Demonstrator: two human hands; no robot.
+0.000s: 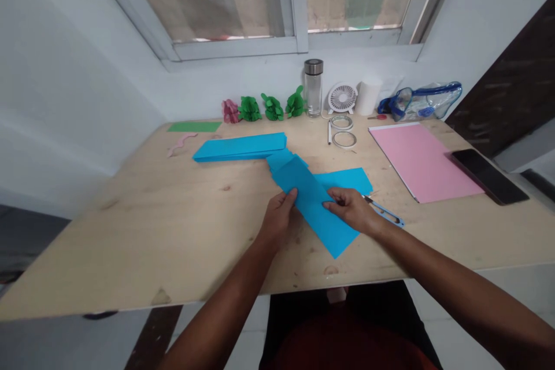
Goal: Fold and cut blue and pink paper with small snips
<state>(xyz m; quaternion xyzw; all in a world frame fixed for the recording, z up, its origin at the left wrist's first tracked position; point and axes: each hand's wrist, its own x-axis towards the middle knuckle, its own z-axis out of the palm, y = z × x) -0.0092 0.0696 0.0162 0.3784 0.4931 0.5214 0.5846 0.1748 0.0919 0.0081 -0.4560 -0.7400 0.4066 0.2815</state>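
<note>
- Beyond your left hand (pixel 281 208), farther left, a stack of blue strips (pixel 243 146) lies flat.
- Your left hand pinches the blue strip's left long edge between thumb and fingers.
- The blue strip (pixel 318 205) spans the gap between your hands, slanting towards you; it looks like paper, so probably light, bendy and easily creased. A gentle hold on both long edges should suit it.
- Your right hand (pixel 351 208) pinches the opposite edge.
- Just beside your right wrist lies a blue cutter (pixel 385 214).

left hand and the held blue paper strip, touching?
Touching: the head view shows the left hand pinching the blue paper strip by its edge, thumb on top.
</note>
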